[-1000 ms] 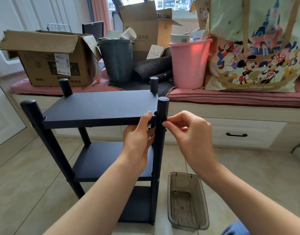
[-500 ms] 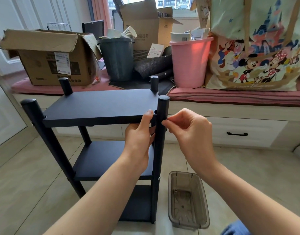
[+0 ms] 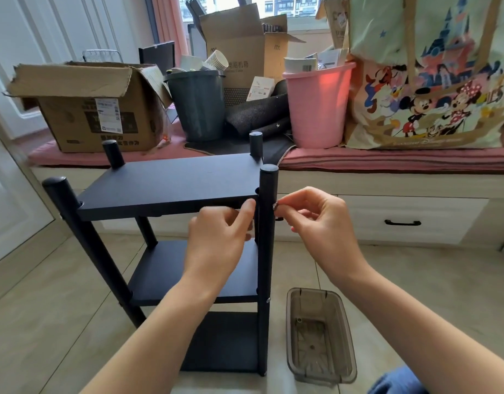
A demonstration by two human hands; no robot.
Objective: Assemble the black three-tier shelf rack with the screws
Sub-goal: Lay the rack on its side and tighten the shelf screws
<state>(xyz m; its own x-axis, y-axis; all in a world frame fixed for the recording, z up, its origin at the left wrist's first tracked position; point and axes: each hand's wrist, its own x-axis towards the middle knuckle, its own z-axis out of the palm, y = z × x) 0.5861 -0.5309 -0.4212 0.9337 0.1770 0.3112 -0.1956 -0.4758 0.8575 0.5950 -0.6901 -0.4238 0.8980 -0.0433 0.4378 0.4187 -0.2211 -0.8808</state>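
While the right hand (image 3: 319, 220) pinches a small silver screw (image 3: 275, 206) against the outer face of the near right post (image 3: 266, 245), at the level of the top shelf (image 3: 171, 183), the left hand (image 3: 219, 240) curls its fingers under that shelf's near right corner, thumb pressed on the front edge just beside the post. The black three-tier rack (image 3: 165, 251) stands upright on the tiled floor (image 3: 46, 308), and a screw head shows lower on the same post at the middle shelf.

To do this well, I judge the left hand should hold the shelf corner level so its hole meets the hole in the post, and the screw should go in square, started by fingertip turns to avoid cross-threading.

Room is open to the right of the post. The clear parts tray (image 3: 320, 336) sits on the floor near the post's foot, and the window bench (image 3: 387, 186) stands behind.
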